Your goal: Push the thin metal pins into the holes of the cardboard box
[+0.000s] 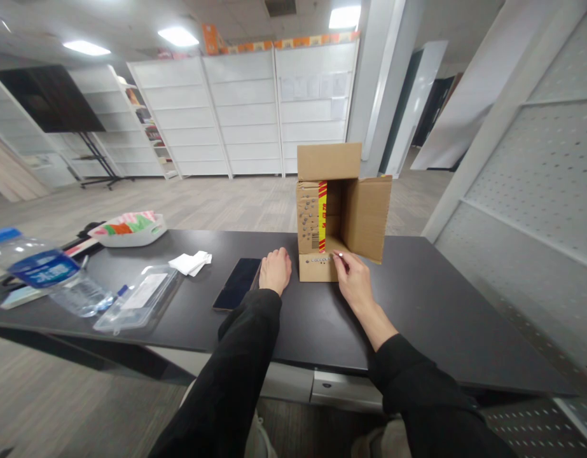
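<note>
On the dark table stands a cardboard box (308,222) with its flaps folded open and a red-and-yellow tape strip (322,216) down its front. Small dark and silvery dots mark the front panel, and a row of them runs along the lower flap (317,272). My right hand (355,280) is closed in a pinch at that flap, on a small pale round piece (340,255) too tiny to identify. My left hand (275,270) rests on the table left of the box, fingers curled under, beside a black phone (236,284). What those fingers hold, if anything, is hidden.
Left of the phone lie folded white tissues (191,262) and a clear plastic case (139,296). A blue-capped water bottle (49,270) leans further left, in front of a white basket (131,234) of colourful packets. A perforated panel (531,191) borders the right side.
</note>
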Tool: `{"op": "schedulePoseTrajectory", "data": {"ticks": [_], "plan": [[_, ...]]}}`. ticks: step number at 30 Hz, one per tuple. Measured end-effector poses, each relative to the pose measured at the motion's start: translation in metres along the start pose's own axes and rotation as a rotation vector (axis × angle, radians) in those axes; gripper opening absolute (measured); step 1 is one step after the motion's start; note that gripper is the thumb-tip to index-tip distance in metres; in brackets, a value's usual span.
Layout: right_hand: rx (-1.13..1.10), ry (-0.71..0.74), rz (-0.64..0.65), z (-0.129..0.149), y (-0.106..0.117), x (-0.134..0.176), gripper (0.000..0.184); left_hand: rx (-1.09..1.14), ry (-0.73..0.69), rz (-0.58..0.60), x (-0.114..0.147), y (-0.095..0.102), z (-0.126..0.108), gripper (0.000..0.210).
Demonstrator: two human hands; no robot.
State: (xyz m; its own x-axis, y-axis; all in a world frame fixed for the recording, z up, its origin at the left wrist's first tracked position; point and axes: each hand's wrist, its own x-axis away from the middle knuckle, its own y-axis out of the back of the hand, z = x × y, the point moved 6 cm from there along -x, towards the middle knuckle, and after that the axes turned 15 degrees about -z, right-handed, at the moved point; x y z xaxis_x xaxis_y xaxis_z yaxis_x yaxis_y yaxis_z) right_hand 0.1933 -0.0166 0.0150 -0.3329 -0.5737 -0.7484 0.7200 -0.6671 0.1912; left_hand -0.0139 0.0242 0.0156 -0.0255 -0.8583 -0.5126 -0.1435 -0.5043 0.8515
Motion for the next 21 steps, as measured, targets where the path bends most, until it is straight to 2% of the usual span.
{"op": "schedulePoseTrajectory", "data": {"ticks": [14,21], "plan": [[0.002,0.035,0.036,0.0020,-0.0034,0.0015,0.033,0.010,0.016,0.021,-0.0002,0.0015,-0.0008,0.026],[0.000,0.028,0.016,0.0000,-0.0026,0.0005,0.032,0.012,0.013,0.012,-0.0001,0.0015,-0.0008,0.025]]}}
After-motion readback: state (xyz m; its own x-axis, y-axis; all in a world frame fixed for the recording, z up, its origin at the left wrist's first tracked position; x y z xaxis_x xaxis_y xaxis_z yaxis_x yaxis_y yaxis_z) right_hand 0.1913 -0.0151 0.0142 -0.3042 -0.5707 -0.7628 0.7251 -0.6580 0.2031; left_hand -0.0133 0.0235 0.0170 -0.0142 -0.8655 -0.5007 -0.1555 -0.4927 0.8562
